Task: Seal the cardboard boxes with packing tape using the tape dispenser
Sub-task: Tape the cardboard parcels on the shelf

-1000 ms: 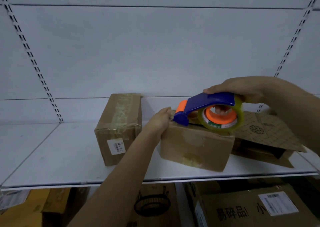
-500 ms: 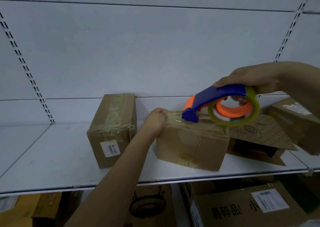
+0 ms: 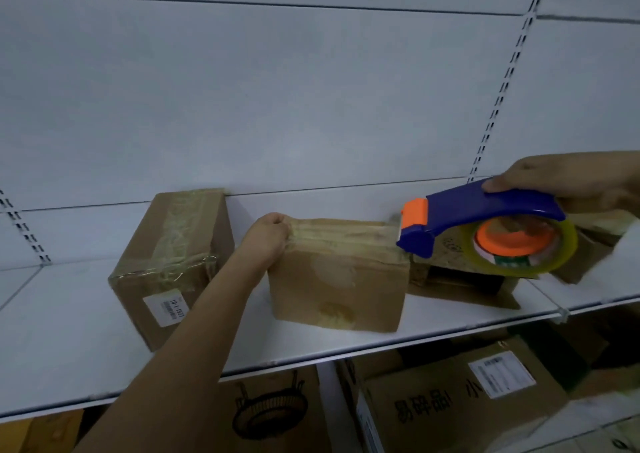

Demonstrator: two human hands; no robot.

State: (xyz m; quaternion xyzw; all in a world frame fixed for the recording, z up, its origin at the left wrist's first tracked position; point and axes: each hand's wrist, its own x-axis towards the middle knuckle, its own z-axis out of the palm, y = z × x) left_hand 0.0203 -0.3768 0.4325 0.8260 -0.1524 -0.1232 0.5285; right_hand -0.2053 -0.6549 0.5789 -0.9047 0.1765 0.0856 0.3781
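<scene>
On white shelf (image 3: 69, 331), left hand (image 3: 268, 236) pinning box (image 3: 337, 279) edge, right hand (image 3: 561, 179) gripping tape dispenser (image 3: 485, 224)

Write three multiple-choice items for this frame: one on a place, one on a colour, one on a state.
1. Where is the dispenser?
A. at the middle box's right end
B. on the left box
C. on the lower shelf

2. What colour is its handle?
A. green
B. blue
C. white

3. What is the left hand doing?
A. hanging idle
B. gripping the dispenser
C. holding the middle box's left end

Answers:
1. A: its nose sits by the right top edge of the middle box, tape running across the top.
2. B: the handle is blue, with orange trim.
3. C: the fingers curl over the box's left top edge, while the right hand holds the dispenser.
</scene>
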